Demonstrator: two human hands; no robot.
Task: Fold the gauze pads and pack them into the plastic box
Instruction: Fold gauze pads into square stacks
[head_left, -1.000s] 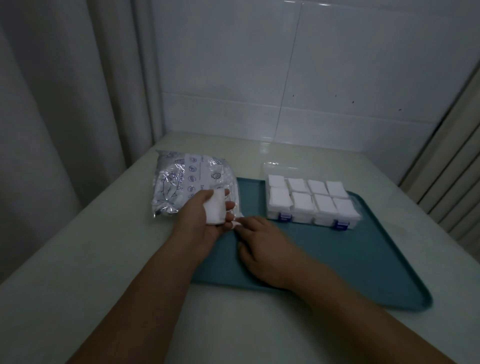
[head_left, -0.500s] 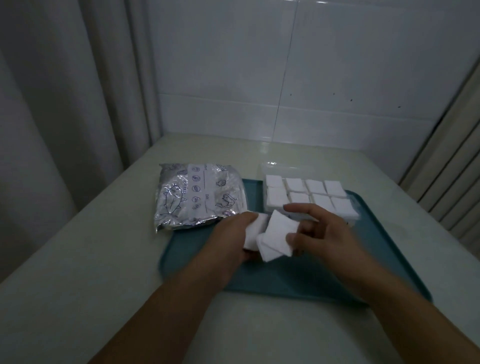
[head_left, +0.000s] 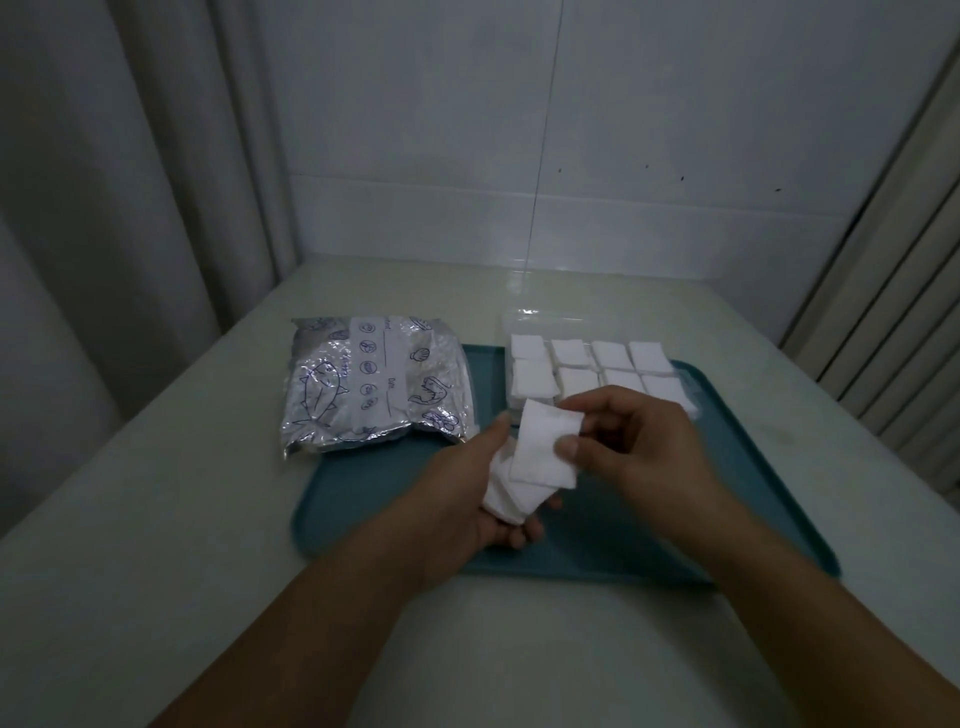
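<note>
My left hand (head_left: 467, 499) holds a small stack of white gauze pads (head_left: 511, 496) in its palm, above the near middle of the teal tray (head_left: 374, 499). My right hand (head_left: 639, 441) pinches one gauze pad (head_left: 545, 441) by its right edge between thumb and fingers, lifted just over the stack. The clear plastic box (head_left: 524, 322) stands at the tray's far side with its lid open. Its compartments hold folded white pads (head_left: 576, 353). My right hand hides the box's front edge.
A silver foil pouch (head_left: 374, 384) with printed drawings lies left of the box, partly over the tray's far left corner. The pale table (head_left: 156, 519) meets a tiled wall at the back. A curtain hangs on the left, slatted panels on the right.
Both hands came away from the foil pouch toward the tray's middle with the pads. My right hand took one pad off the stack and has lifted it higher.
</note>
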